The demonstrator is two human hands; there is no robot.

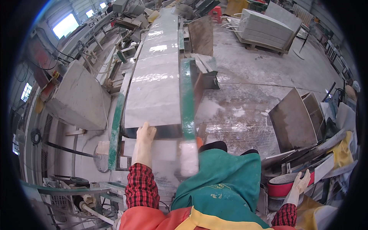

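Observation:
My left hand (145, 138), in a pale rubber glove, reaches forward to the near edge of a wet, glossy white stone slab (153, 103). Its fingers are bent at that edge and appear to grip it; their undersides are hidden. The slab lies flat on a long conveyor bed between green side rails (188, 99). Out to the right, my right hand (301, 183), gloved the same way, is held with fingers apart and nothing in it. It is beside a red basin (281, 188) with a pale inside.
A white padded roll (189, 159) covers the near end of the right rail. Brown and grey slabs (295, 120) lean at the right, with offcuts around the basin. A stack of white slabs (264, 28) stands on the far floor. A large pale block (78, 96) is at left.

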